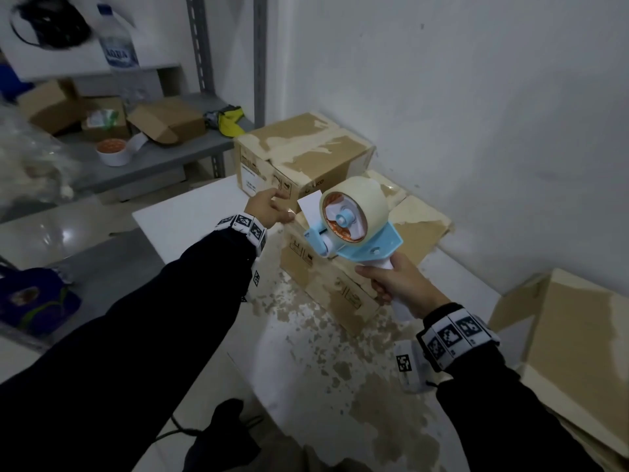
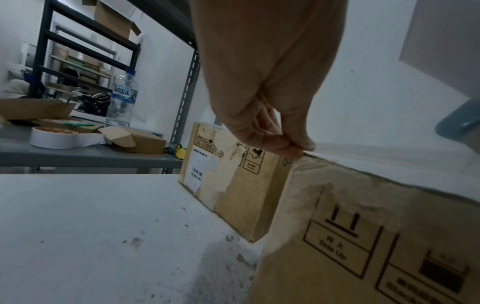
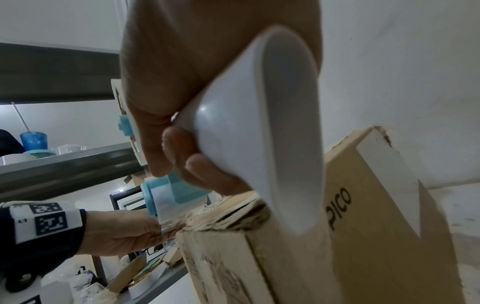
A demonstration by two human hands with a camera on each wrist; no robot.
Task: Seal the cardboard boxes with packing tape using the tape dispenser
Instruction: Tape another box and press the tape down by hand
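My right hand (image 1: pixel 386 284) grips the white handle (image 3: pixel 249 123) of a light-blue tape dispenser (image 1: pixel 372 243), held tilted above the near cardboard box (image 1: pixel 343 284). A roll of beige packing tape (image 1: pixel 355 195) sits on it. A short clear strip of tape (image 3: pixel 168 207) runs from the dispenser's front down to the box's top left edge. There my left hand (image 1: pixel 286 212) pinches the tape end between thumb and fingertips (image 2: pixel 291 149). A second, taller box (image 1: pixel 299 151) stands just behind the near box, against the wall.
Both boxes stand on a white table (image 1: pixel 190 212) with a scuffed, peeling top. A grey metal shelf (image 1: pixel 149 158) at the left holds small open cartons, a white tape roll (image 2: pixel 54 137) and a water bottle (image 2: pixel 122 98). Another cardboard box (image 1: pixel 571 335) lies at the right edge.
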